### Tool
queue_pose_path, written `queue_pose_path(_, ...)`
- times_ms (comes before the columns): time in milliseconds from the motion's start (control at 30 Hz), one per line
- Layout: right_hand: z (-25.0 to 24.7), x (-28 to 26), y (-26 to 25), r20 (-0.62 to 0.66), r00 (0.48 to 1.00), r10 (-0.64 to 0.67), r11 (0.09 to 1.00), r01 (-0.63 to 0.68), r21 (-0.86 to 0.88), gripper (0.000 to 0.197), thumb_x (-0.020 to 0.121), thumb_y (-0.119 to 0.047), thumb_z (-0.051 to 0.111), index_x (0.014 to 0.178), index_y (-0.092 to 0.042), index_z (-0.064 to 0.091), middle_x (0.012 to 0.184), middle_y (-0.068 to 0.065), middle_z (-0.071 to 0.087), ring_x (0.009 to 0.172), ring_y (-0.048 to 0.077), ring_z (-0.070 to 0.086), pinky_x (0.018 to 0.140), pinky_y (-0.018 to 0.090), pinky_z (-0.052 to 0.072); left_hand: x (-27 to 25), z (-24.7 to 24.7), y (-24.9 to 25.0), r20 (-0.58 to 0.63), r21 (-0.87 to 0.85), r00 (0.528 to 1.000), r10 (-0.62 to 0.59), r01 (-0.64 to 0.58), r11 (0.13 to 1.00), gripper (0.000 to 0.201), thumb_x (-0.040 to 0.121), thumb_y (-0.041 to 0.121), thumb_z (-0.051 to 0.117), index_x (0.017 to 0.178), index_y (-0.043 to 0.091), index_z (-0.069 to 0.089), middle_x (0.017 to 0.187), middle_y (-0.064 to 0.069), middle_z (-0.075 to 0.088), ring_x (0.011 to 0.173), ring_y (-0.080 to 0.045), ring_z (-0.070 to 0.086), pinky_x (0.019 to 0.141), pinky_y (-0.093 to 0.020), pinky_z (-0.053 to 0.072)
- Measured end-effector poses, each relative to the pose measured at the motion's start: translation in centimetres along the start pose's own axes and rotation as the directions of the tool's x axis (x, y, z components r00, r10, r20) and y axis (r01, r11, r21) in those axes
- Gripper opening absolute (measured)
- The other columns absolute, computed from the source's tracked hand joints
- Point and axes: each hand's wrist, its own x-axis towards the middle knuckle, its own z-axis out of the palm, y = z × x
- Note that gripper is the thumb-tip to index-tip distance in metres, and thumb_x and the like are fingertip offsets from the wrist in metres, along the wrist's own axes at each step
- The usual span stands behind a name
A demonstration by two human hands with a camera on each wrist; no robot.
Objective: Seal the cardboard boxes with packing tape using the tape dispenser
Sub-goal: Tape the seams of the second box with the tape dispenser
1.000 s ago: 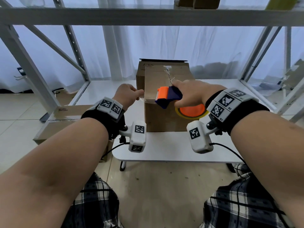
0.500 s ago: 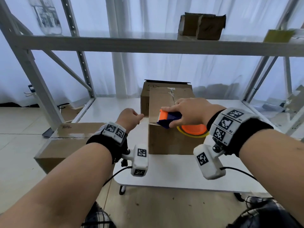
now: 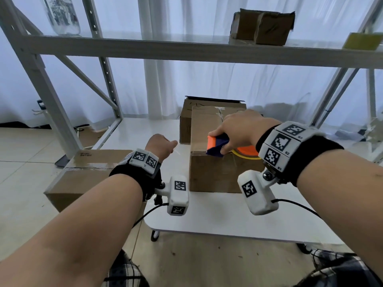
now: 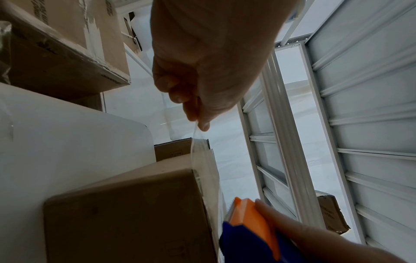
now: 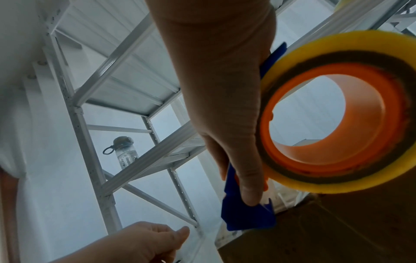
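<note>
A brown cardboard box [image 3: 217,172] stands on the white table [image 3: 217,214]. My right hand [image 3: 222,140] grips the orange and blue tape dispenser [image 3: 213,142] at the box's near left top corner. Its yellow tape roll [image 5: 292,179] with an orange core hangs beside my palm. Left of the box, apart from it, my left hand [image 3: 171,145] pinches the free end of a clear tape strip [image 4: 202,151] between thumb and finger. The strip runs from that pinch along the box's top edge to the dispenser [image 4: 249,218].
A second box [image 3: 185,123] stands right behind the first. A larger taped box [image 3: 87,170] sits on the floor at the left. A metal rack surrounds the table, with two small boxes [image 3: 263,27] and a bottle [image 3: 62,15] on its upper shelf.
My right hand has drawn the dispenser toward the box's near left corner. My left hand has drifted slightly left, off the box. The head view has tilted up.
</note>
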Motion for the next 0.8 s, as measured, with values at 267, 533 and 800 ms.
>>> queue_pose_path(267, 0.2, 0.9, -0.5, 0.049, 0.999, -0.003, 1.000, 0.003, 0.002, 0.063, 0.083, -0.062, 0.057, 0.140, -0.051, 0.035, 0.129, -0.008, 0.054, 0.119, 0.020, 0.050, 0.086, 0.038, 0.048, 0.3, 0.2, -0.5, 0.016, -0.017, 1.000, -0.002, 0.002, 1.000, 0.033, 0.093, 0.022, 0.054, 0.087, -0.006, 0.069, 0.080, -0.014, 0.062, 0.072, -0.025, 0.053, 0.063, -0.026, 0.041)
queue_pose_path(533, 0.6, 1.0, 0.0, 0.053, 0.998, 0.037, 0.997, -0.040, 0.069, 0.061, 0.082, -0.060, 0.060, 0.138, -0.049, 0.039, 0.126, -0.010, 0.055, 0.117, 0.018, 0.051, 0.084, 0.036, 0.047, 0.6, 0.9, -0.1, -0.005, -0.070, 1.000, -0.006, 0.006, 0.998, 0.028, 0.092, 0.021, 0.055, 0.079, -0.002, 0.065, 0.060, -0.003, 0.052, 0.055, -0.014, 0.045, 0.056, -0.024, 0.037)
queue_pose_path(800, 1.4, 1.3, 0.2, 0.069, 0.997, 0.025, 0.995, -0.031, 0.100, 0.062, 0.082, -0.060, 0.060, 0.140, -0.048, 0.038, 0.129, -0.011, 0.054, 0.117, 0.018, 0.051, 0.085, 0.036, 0.048, 0.2, 2.4, -1.3, 0.037, -0.097, 0.999, -0.029, 0.032, 0.995, 0.035, 0.093, 0.024, 0.054, 0.088, -0.007, 0.069, 0.069, -0.009, 0.059, 0.057, -0.014, 0.047, 0.058, -0.025, 0.036)
